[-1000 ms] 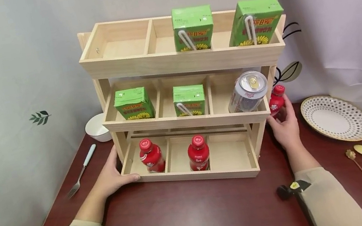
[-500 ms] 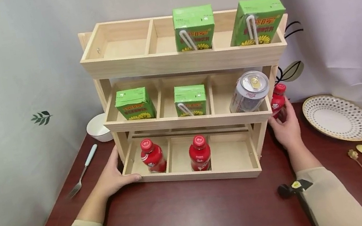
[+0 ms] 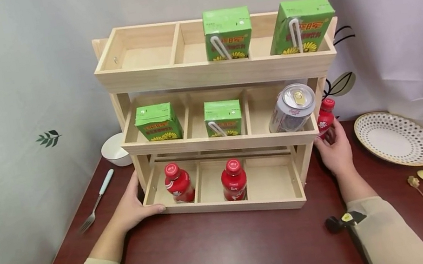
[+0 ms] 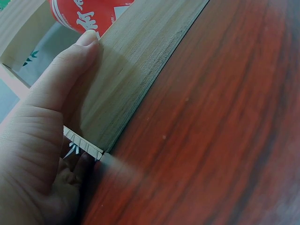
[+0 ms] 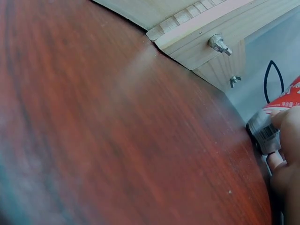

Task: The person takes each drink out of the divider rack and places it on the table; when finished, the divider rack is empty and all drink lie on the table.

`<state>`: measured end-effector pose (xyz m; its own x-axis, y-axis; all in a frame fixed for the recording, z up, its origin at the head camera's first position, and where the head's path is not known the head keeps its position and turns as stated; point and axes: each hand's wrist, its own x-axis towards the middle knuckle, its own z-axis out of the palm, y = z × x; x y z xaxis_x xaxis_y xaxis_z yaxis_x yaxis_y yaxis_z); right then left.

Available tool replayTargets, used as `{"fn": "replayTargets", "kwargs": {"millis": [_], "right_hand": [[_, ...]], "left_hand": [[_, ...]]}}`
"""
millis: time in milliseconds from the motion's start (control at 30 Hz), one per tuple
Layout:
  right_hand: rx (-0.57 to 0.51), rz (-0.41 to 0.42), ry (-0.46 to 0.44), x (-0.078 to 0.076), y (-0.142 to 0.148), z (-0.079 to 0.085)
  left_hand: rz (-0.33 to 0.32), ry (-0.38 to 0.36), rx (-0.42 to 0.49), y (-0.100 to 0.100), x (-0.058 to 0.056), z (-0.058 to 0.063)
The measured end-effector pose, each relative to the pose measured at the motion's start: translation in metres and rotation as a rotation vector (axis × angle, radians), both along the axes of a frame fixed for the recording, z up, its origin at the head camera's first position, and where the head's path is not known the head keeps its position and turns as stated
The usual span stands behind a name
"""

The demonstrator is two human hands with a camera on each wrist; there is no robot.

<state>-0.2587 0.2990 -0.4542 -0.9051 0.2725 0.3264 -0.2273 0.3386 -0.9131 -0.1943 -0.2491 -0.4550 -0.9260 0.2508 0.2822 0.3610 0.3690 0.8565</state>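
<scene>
My left hand [image 3: 133,207] grips the near left corner of the bottom tray [image 3: 207,206], thumb against its front board, the other fingers round the outside, partly hidden. My right hand [image 3: 336,152] grasps a red bottle [image 3: 325,115], cap up, just outside the right side of the wooden rack [image 3: 304,158]. Bottom tray, rightward from my left thumb: a left bottle [image 3: 179,185] in the nearest compartment, a middle bottle [image 3: 234,184] in the next. Above, between my hands, middle tray [image 3: 205,142]: left carton [image 3: 157,126], centre carton [image 3: 223,119], then a silver can [image 3: 294,110] in the compartment nearest my right fingers. Higher, top tray [image 3: 192,71]: upright carton [image 3: 229,32] in the middle, tilted carton [image 3: 301,26] at right. White bowl [image 3: 115,151] beyond my left fingers; dotted plate [image 3: 397,139] right of my right hand.
</scene>
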Motion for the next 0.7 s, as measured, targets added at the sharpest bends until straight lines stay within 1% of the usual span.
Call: {"fn": "replayTargets", "kwargs": {"millis": [100, 333, 600, 700], "right_hand": [[-0.015, 0.0, 0.004, 0.0004, -0.0007, 0.0007], [-0.061, -0.055, -0.045, 0.004, -0.005, 0.0044], [-0.068, -0.068, -0.053, 0.0016, -0.0047, 0.0032], [-0.109, -0.07, -0.054, -0.0019, -0.0026, -0.0003]], "left_hand": [[0.001, -0.003, 0.005, 0.0005, -0.0001, 0.0005], [0.005, -0.007, -0.001, 0.0008, 0.0006, 0.0012], [0.018, -0.007, -0.017, 0.0013, 0.0014, 0.0022], [0.018, -0.006, -0.017, 0.0008, 0.0009, 0.0022]]}}
